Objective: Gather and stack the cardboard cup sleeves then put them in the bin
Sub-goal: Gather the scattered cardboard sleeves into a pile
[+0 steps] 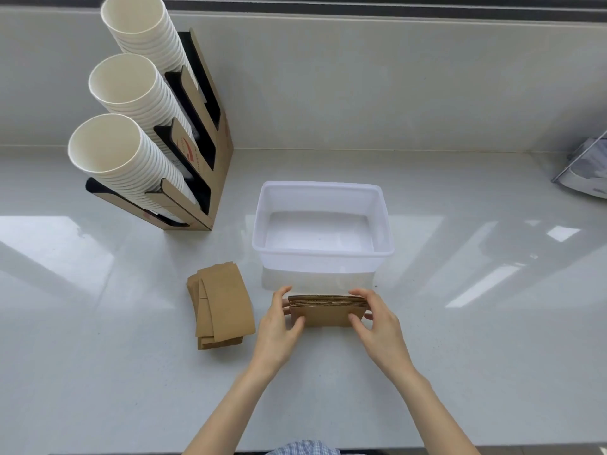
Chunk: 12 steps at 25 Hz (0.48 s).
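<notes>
A neat stack of brown cardboard cup sleeves (326,311) stands on its edge on the white counter, just in front of the clear plastic bin (323,256). My left hand (279,326) grips its left end and my right hand (374,318) grips its right end. To the left, a looser pile of flat sleeves (223,305) lies fanned on the counter, apart from both hands. The bin holds nothing.
A cardboard cup dispenser (193,159) with three slanted columns of white paper cups (121,152) stands at the back left. A grey object (588,169) sits at the right edge by the wall. The counter's front edge runs just below my forearms.
</notes>
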Each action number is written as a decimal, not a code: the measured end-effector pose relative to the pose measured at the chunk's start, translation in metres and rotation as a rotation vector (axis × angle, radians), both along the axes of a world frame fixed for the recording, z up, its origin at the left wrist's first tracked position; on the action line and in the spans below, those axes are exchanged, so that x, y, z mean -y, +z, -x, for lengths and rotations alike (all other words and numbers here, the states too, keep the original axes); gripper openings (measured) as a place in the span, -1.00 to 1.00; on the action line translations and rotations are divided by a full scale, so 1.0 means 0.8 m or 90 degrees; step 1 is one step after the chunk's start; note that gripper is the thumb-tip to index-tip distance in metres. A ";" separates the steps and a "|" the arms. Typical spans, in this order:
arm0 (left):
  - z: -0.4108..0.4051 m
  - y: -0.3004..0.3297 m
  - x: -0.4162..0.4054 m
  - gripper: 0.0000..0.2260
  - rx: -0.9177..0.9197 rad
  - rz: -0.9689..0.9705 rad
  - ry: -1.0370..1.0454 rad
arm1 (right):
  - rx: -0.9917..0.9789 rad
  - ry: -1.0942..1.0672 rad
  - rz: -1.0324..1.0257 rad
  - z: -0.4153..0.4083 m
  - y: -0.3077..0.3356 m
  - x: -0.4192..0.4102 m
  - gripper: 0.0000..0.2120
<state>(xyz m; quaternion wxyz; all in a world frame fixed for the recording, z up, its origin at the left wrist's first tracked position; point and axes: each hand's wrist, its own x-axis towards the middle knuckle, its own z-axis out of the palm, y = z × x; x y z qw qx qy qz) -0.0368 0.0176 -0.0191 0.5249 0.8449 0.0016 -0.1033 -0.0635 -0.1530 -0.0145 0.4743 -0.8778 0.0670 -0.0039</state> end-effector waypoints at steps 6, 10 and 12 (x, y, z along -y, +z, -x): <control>0.002 -0.007 0.000 -0.68 0.004 -0.027 -0.028 | -0.002 -0.018 -0.013 0.003 -0.010 0.000 -0.57; 0.000 -0.006 0.001 -0.77 0.022 0.000 0.004 | 0.008 -0.047 -0.019 0.002 -0.009 -0.004 -0.60; -0.001 -0.006 0.000 -0.78 0.018 0.000 0.012 | 0.014 -0.052 -0.018 0.002 -0.008 -0.005 -0.64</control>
